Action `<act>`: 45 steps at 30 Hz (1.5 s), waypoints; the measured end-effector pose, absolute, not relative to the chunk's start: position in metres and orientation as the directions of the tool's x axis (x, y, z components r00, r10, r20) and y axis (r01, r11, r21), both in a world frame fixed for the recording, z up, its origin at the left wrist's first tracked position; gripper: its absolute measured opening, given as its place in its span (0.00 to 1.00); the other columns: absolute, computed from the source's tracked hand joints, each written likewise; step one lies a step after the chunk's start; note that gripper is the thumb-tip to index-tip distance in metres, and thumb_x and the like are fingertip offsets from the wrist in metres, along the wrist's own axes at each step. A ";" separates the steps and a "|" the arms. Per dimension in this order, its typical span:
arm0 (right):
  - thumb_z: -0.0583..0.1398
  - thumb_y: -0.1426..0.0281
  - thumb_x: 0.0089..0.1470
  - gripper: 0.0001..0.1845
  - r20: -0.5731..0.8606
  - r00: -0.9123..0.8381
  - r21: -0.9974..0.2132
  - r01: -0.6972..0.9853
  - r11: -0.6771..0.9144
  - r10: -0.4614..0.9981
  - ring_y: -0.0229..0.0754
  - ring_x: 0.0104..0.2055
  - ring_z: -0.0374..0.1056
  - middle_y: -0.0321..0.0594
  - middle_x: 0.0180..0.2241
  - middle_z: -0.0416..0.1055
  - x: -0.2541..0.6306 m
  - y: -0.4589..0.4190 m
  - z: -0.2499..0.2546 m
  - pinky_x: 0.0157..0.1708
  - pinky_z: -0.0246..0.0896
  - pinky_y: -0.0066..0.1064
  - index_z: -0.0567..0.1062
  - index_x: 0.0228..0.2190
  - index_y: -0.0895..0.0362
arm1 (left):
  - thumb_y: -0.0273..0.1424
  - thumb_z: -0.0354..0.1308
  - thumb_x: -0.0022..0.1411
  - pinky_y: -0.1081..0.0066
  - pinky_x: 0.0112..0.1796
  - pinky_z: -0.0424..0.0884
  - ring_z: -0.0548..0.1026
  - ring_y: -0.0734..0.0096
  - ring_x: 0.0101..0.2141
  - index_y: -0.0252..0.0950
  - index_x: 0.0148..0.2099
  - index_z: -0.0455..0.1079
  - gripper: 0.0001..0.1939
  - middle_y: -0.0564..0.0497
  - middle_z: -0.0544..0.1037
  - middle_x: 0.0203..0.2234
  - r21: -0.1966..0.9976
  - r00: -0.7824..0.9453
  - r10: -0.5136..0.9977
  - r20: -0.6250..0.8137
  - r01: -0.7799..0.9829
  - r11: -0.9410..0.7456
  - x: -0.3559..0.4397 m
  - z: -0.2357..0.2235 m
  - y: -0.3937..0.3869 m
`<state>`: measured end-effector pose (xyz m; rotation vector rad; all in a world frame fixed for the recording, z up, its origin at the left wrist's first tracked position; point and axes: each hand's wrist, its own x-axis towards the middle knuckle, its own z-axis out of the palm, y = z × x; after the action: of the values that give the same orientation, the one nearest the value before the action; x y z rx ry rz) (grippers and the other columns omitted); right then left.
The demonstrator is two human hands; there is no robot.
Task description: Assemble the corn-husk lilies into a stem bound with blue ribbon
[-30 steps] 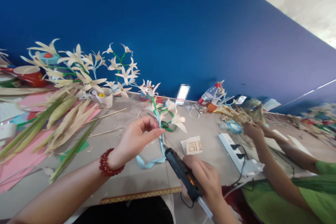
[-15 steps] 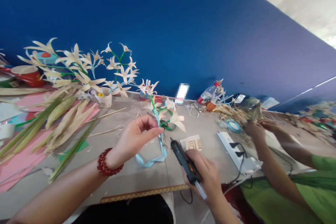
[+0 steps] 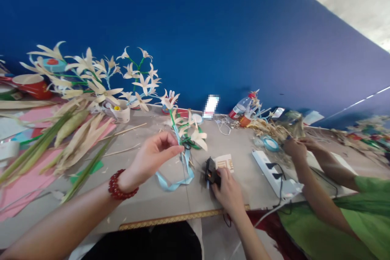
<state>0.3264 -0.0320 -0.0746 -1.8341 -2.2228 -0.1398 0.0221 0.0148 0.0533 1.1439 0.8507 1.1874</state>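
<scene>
My left hand (image 3: 161, 150), with a red bead bracelet at the wrist, pinches the stem of an artificial flower spray (image 3: 174, 124). Its pale petals point up and to the right, and the stem is green above and light blue lower down. From the stem a light blue ribbon (image 3: 170, 187) loops down onto the table. To the right, my right hand (image 3: 228, 191) grips a black glue gun (image 3: 211, 171) low over the table, beside a small printed paper card (image 3: 224, 162). Whether the gun touches the table I cannot tell.
White flower stems stand in a paper cup (image 3: 122, 114) at the back left. Corn husks (image 3: 79, 146) lie on pink paper (image 3: 33, 183). A white power strip (image 3: 269, 174) sits on the right, near a co-worker's hands (image 3: 295, 148). A plastic bottle (image 3: 239, 107) leans by the wall.
My right hand has lowered and turned the glue gun away from the flower stem. My left hand, still pinching the stem, has shifted slightly left.
</scene>
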 end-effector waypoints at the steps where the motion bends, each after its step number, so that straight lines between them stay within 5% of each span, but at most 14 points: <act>1: 0.55 0.77 0.47 0.19 0.244 -0.186 -0.075 0.975 0.210 0.952 0.52 0.41 0.69 0.50 0.41 0.70 0.327 -0.031 -0.074 0.39 0.65 0.40 0.65 0.44 0.60 | 0.33 0.66 0.54 0.77 0.27 0.62 0.66 0.79 0.24 0.35 0.29 0.67 0.11 0.57 0.70 0.22 0.969 0.203 0.978 0.058 -0.248 -0.007 0.021 0.051 0.015; 6: 0.57 0.77 0.44 0.21 0.269 -0.257 -0.035 0.961 0.276 0.928 0.56 0.44 0.66 0.52 0.45 0.69 0.313 -0.033 -0.050 0.43 0.64 0.47 0.67 0.44 0.59 | 0.33 0.67 0.53 0.77 0.27 0.62 0.66 0.79 0.24 0.35 0.29 0.67 0.12 0.57 0.70 0.22 0.962 0.117 0.991 0.069 -0.271 -0.035 0.015 0.041 0.011; 11: 0.57 0.70 0.56 0.16 0.466 -0.258 -0.355 0.822 0.446 0.847 0.54 0.52 0.64 0.50 0.47 0.68 0.252 -0.046 0.006 0.49 0.63 0.47 0.66 0.47 0.56 | 0.33 0.67 0.53 0.77 0.28 0.63 0.66 0.78 0.24 0.36 0.30 0.67 0.12 0.57 0.70 0.23 0.954 0.033 0.998 0.061 -0.296 -0.049 0.018 0.034 0.006; 17: 0.61 0.69 0.53 0.14 0.592 -0.179 -0.490 0.693 0.528 0.785 0.51 0.46 0.68 0.46 0.41 0.70 0.177 -0.038 0.041 0.46 0.65 0.43 0.66 0.41 0.55 | 0.33 0.65 0.54 0.75 0.30 0.65 0.67 0.75 0.25 0.36 0.29 0.67 0.10 0.56 0.70 0.23 0.960 -0.031 0.994 0.106 -0.256 -0.111 0.027 0.036 -0.004; 21: 0.61 0.71 0.49 0.14 0.463 -0.137 -0.706 0.541 0.457 0.876 0.45 0.40 0.68 0.41 0.37 0.69 0.168 -0.029 0.041 0.41 0.65 0.37 0.66 0.39 0.55 | 0.32 0.64 0.56 0.74 0.32 0.66 0.69 0.74 0.27 0.36 0.29 0.67 0.09 0.56 0.71 0.23 0.961 -0.029 0.990 0.138 -0.239 -0.141 0.026 0.039 -0.008; 26: 0.59 0.72 0.46 0.10 0.119 -0.322 -0.987 0.061 0.145 0.939 0.42 0.38 0.65 0.38 0.34 0.67 0.182 -0.023 0.041 0.38 0.64 0.33 0.67 0.34 0.54 | 0.31 0.63 0.57 0.74 0.30 0.67 0.71 0.75 0.24 0.37 0.29 0.66 0.09 0.57 0.73 0.21 0.945 0.041 0.991 0.129 -0.307 -0.111 0.024 0.042 -0.010; 29: 0.58 0.73 0.42 0.10 0.043 -0.404 -0.989 -0.145 -0.017 0.914 0.43 0.36 0.65 0.38 0.31 0.67 0.186 -0.019 0.043 0.37 0.63 0.33 0.68 0.32 0.55 | 0.32 0.64 0.57 0.73 0.28 0.68 0.72 0.75 0.22 0.37 0.29 0.65 0.10 0.57 0.73 0.20 0.939 0.062 0.991 0.122 -0.329 -0.095 0.025 0.043 -0.011; 36: 0.58 0.72 0.37 0.10 -0.027 -0.482 -0.941 -0.282 -0.185 0.876 0.41 0.31 0.63 0.39 0.28 0.67 0.184 -0.017 0.044 0.31 0.60 0.31 0.68 0.28 0.56 | 0.34 0.63 0.59 0.72 0.24 0.68 0.72 0.73 0.18 0.37 0.30 0.63 0.11 0.56 0.75 0.18 0.924 0.151 0.984 0.092 -0.381 -0.028 0.027 0.044 -0.014; 41: 0.63 0.68 0.45 0.11 0.095 -0.406 -0.981 -0.194 0.016 0.909 0.39 0.32 0.62 0.36 0.29 0.64 0.182 -0.020 0.039 0.31 0.59 0.29 0.65 0.30 0.55 | 0.32 0.64 0.57 0.72 0.28 0.69 0.73 0.73 0.22 0.36 0.30 0.65 0.10 0.55 0.74 0.20 0.930 0.107 0.988 0.110 -0.362 -0.064 0.027 0.042 -0.014; 45: 0.61 0.70 0.49 0.08 0.271 -0.310 -0.952 0.054 0.301 0.911 0.38 0.32 0.61 0.34 0.28 0.64 0.179 -0.022 0.042 0.34 0.60 0.30 0.65 0.28 0.54 | 0.31 0.64 0.57 0.74 0.29 0.67 0.71 0.75 0.25 0.36 0.30 0.66 0.09 0.55 0.73 0.23 0.947 0.055 0.988 0.144 -0.297 -0.121 0.026 0.040 -0.015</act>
<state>0.1795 -0.0220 0.0419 -0.8969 -1.6290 1.1451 0.0258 -0.0146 0.0398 1.1149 0.8662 1.3753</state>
